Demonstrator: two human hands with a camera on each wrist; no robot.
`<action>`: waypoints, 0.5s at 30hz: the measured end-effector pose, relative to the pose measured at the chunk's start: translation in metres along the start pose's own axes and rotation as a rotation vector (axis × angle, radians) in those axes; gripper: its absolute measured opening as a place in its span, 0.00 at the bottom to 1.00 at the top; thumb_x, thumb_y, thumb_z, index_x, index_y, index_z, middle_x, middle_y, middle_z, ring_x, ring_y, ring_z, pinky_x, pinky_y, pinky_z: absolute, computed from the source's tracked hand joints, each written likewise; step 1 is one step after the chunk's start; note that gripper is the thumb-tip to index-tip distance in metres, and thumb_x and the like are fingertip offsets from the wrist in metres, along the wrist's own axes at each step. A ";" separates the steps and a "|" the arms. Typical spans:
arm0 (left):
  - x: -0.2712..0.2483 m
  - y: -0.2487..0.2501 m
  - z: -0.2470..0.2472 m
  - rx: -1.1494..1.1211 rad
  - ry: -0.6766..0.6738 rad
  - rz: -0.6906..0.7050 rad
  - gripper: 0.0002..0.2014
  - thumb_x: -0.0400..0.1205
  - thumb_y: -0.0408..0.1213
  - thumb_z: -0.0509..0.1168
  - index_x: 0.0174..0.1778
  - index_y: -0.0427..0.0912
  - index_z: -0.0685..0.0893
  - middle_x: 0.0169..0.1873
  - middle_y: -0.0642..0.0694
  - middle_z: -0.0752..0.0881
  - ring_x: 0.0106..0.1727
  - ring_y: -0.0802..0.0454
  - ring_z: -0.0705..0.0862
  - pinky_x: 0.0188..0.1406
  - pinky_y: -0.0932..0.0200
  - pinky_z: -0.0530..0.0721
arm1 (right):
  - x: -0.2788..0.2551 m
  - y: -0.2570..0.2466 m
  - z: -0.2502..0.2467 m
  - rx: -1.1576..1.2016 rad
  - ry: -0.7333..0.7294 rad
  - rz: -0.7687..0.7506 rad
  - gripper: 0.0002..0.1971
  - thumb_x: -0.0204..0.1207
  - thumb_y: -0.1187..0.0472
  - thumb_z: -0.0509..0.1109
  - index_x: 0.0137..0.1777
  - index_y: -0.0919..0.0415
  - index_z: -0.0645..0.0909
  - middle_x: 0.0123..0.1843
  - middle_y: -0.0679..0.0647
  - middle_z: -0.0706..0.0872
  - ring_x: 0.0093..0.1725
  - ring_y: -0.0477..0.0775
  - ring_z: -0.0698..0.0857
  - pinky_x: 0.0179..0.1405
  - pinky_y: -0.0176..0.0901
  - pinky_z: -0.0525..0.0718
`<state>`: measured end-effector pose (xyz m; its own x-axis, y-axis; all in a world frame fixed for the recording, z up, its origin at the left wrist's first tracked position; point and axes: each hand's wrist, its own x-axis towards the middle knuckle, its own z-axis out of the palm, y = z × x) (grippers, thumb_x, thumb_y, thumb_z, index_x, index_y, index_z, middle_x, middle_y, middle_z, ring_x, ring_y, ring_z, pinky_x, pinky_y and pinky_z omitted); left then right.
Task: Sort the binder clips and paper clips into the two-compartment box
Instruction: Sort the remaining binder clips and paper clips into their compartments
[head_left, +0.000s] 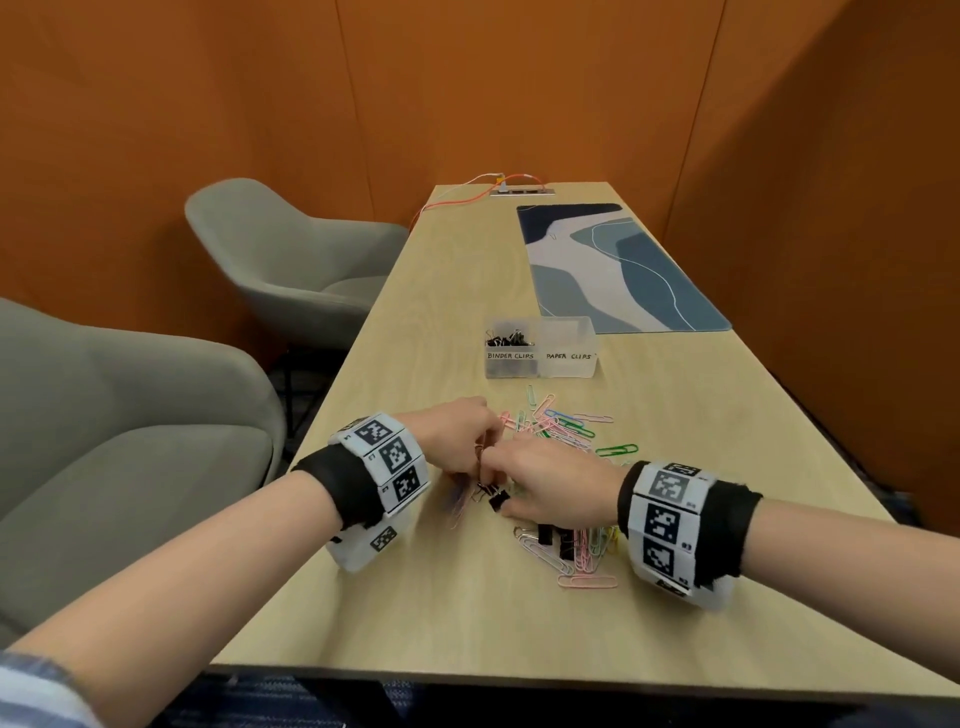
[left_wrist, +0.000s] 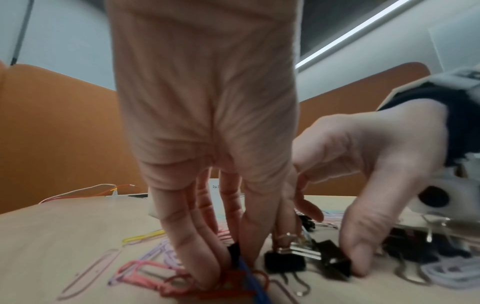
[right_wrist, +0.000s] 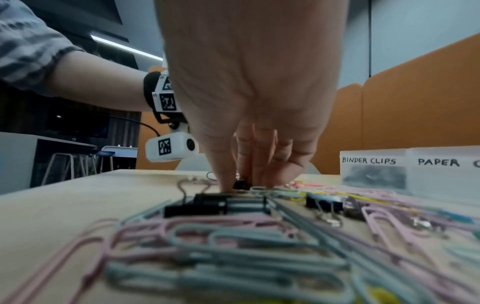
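Black wristbands (head_left: 347, 486) carry white marker-printed blocks; striped sleeve (head_left: 31, 691) on left arm.

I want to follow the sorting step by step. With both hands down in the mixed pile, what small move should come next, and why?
Probably the right hand should lift the black binder clip at its fingertips and carry it to the box compartment labelled BINDER CLIPS. That side already holds black clips, the paper clips' side looks empty, and more binder clips lie in the pile.

The light wooden tabletop (head_left: 415, 597) carries scattered paper clips (head_left: 566, 426) and binder clips (head_left: 550, 538). Farther back sit a two-compartment box (head_left: 540, 364) and blue patterned mat (head_left: 613, 265).
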<state>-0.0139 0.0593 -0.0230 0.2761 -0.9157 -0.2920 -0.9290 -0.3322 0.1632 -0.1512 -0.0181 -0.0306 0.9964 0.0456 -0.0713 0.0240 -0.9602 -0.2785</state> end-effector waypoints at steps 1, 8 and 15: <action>0.000 -0.002 -0.001 -0.018 0.003 -0.003 0.17 0.73 0.35 0.73 0.57 0.38 0.81 0.53 0.42 0.74 0.48 0.50 0.73 0.49 0.58 0.75 | 0.000 0.000 0.000 -0.010 0.004 -0.005 0.13 0.74 0.61 0.68 0.59 0.61 0.77 0.56 0.58 0.82 0.58 0.56 0.75 0.41 0.35 0.62; -0.007 -0.009 -0.017 -0.175 0.054 -0.017 0.12 0.72 0.33 0.74 0.50 0.39 0.84 0.50 0.46 0.72 0.35 0.55 0.80 0.38 0.61 0.83 | 0.001 -0.003 -0.001 -0.034 0.052 -0.065 0.10 0.70 0.59 0.69 0.46 0.60 0.72 0.45 0.52 0.74 0.48 0.54 0.73 0.48 0.46 0.75; -0.007 -0.013 -0.021 -0.218 0.023 -0.052 0.09 0.73 0.27 0.69 0.44 0.42 0.78 0.45 0.45 0.83 0.29 0.57 0.83 0.33 0.61 0.84 | 0.012 -0.005 0.004 0.010 0.029 0.010 0.11 0.72 0.68 0.63 0.53 0.62 0.70 0.54 0.62 0.81 0.53 0.63 0.80 0.48 0.52 0.78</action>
<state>0.0014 0.0646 -0.0030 0.3304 -0.8999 -0.2846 -0.8387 -0.4182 0.3489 -0.1396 -0.0117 -0.0344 0.9985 0.0279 -0.0468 0.0133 -0.9578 -0.2871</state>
